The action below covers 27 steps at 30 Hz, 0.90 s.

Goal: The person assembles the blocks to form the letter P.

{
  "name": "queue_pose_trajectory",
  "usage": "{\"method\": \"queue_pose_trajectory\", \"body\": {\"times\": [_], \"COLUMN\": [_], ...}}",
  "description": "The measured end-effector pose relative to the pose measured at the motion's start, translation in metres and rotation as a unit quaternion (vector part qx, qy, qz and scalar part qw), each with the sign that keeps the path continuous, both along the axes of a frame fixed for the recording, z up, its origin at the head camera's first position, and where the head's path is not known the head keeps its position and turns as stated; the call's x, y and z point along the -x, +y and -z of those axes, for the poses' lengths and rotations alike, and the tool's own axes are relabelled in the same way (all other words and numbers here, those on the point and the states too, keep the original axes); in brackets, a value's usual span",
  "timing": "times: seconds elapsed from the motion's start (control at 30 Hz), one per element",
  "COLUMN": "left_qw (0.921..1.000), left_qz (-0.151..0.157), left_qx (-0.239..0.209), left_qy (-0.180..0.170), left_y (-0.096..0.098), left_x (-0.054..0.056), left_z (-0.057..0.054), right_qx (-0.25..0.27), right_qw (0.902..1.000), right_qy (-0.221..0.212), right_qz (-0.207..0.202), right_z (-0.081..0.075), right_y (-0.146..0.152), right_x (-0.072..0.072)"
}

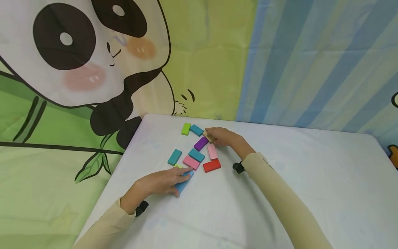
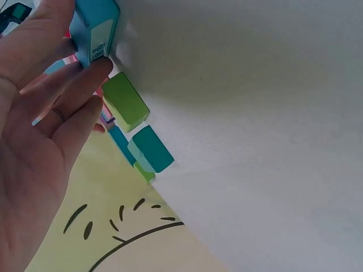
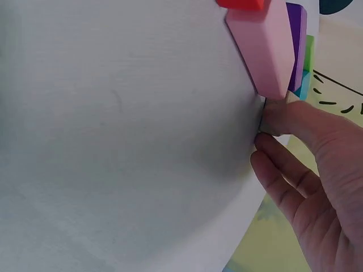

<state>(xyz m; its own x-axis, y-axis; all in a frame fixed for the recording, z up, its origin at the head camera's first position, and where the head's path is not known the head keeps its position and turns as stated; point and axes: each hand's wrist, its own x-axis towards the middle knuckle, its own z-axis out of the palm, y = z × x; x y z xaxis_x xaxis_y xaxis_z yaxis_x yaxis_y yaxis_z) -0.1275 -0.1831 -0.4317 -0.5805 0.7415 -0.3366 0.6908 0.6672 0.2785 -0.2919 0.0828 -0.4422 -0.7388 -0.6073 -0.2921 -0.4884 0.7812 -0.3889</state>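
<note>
Low on the left of the group, my left hand [image 1: 161, 180] holds a light blue box [image 1: 186, 182] between thumb and fingers. White labelling shows on the box [image 2: 101, 41] in the left wrist view. Just beyond these fingers lie a lime block [image 2: 126, 102], partly hidden in the head view, a teal block [image 1: 174, 157] and a pink block [image 1: 191, 162]. At the far side my right hand [image 1: 222, 136] pinches a beige block [image 1: 206, 136], mostly covered by the fingers. Close beside it are a purple block [image 1: 201, 143] and a pale pink block [image 1: 212, 152].
A red block [image 1: 212, 166] lies at the group's right, a blue-teal block [image 1: 196, 155] in its middle. Behind stand a lime block [image 1: 186, 129] and a blue block [image 1: 196, 130]. The white table [image 1: 311, 180] meets a panda-printed cloth [image 1: 205, 62] at its back and left edges.
</note>
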Motion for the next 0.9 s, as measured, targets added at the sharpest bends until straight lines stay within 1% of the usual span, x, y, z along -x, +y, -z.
{"method": "queue_pose_trajectory", "body": {"times": [0.13,0.2,0.3,0.47,0.6,0.77,0.83,0.9], "left_qw": [0.9998,0.9998,0.9998,0.9992,0.9994,0.9996,0.9994,0.999], "left_qz": [-0.011,-0.012,-0.016,-0.03,-0.026,-0.006,-0.01,-0.023], "left_qx": [0.0,0.001,0.004,0.015,0.022,0.015,0.007,-0.004], "left_qy": [-0.019,-0.017,-0.014,-0.021,-0.009,0.025,0.033,0.037], "left_y": [0.0,0.0,0.001,0.004,0.005,0.004,0.001,-0.006], "left_x": [0.0,0.0,-0.001,-0.001,-0.001,-0.001,0.001,0.004], "left_z": [-0.003,-0.003,-0.003,-0.002,0.0,-0.001,-0.003,-0.008], "right_qx": [0.002,0.009,0.031,0.07,0.095,0.142,0.158,0.173], "right_qw": [0.9999,0.9998,0.9994,0.9975,0.9954,0.9885,0.985,0.9811], "right_qy": [-0.016,-0.016,-0.017,-0.008,0.011,0.032,0.04,0.049], "right_qz": [-0.004,-0.008,-0.006,-0.001,0.009,0.041,0.057,0.072], "right_z": [0.0,0.001,0.001,0.005,0.011,0.02,0.021,0.018], "right_y": [0.0,0.0,0.001,0.003,0.005,0.008,0.007,0.005], "right_x": [0.005,0.007,0.007,0.007,0.006,0.007,0.006,0.005]}}
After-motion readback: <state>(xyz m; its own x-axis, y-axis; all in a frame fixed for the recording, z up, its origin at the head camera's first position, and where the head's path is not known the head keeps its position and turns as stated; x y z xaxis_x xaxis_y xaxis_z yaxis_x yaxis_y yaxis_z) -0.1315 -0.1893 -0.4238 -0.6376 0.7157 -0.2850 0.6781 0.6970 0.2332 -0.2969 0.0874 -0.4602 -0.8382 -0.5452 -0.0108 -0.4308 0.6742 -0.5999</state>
